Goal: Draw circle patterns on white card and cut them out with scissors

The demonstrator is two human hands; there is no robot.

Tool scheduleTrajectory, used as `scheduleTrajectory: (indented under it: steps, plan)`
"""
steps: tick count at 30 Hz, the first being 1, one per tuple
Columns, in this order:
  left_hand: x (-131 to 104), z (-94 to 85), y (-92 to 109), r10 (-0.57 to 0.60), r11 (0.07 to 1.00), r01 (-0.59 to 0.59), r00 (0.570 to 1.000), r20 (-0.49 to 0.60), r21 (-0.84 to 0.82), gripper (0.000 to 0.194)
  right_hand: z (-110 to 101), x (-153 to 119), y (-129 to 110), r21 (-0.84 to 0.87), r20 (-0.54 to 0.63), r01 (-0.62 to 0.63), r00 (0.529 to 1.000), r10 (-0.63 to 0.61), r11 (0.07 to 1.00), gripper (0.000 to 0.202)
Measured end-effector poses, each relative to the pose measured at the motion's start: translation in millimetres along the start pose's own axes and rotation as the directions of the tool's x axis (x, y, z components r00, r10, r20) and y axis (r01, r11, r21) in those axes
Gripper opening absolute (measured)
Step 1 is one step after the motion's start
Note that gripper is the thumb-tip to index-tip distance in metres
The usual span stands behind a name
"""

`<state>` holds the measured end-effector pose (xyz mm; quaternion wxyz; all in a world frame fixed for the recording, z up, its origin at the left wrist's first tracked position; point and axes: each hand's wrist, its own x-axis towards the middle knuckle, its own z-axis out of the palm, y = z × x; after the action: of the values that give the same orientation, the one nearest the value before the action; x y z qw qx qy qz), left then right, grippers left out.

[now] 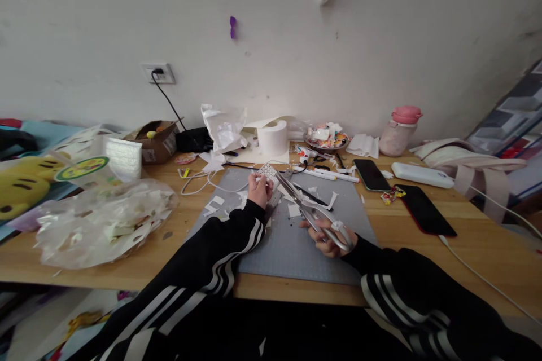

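My left hand (259,189) is closed on a small white patterned piece (268,171), perhaps paper or card, held above the grey cutting mat (271,259). In my right hand (327,240) is a pair of silver scissors (311,211), with fingers around the handles. The blades point up and to the left, their tips near the patterned piece; whether they touch it I cannot tell. White paper scraps (294,210) lie on the mat between and around my hands. Behind the scissors rests a dark, thin pen-like tool (311,194).
Markers (326,172) and a glue gun (306,153) lie behind the mat, near a white roll (272,138) and a bowl of scraps (328,136). Right are two phones (371,175), a power bank (422,175) and a pink-lidded bottle (398,132). A clear plastic bag (105,223) lies left.
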<state>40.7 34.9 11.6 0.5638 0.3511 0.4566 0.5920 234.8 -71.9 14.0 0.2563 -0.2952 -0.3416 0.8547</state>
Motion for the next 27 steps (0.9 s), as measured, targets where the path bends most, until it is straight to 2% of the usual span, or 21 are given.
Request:
scheduleTrajectory:
  steps: [12, 18, 27]
  plan:
    - [-4, 1.9, 4, 0.031, 0.999, -0.029, 0.998, -0.061, 0.028, 0.022, 1, -1, -1, 0.004, -0.009, -0.005, 1.0, 0.005, 1.0, 0.035]
    - [-4, 2.8, 4, 0.015, 0.998, -0.015, 1.0, -0.001, 0.057, 0.023, 0, 0, 0, 0.006, -0.011, -0.004, 1.0, 0.004, 1.0, 0.034]
    - [-11, 6.0, 3, -0.05, 0.987, 0.026, 0.986, 0.156, 0.157, 0.02, 2, 0, -1, -0.001, -0.03, -0.004, 1.0, 0.004, 1.0, 0.039]
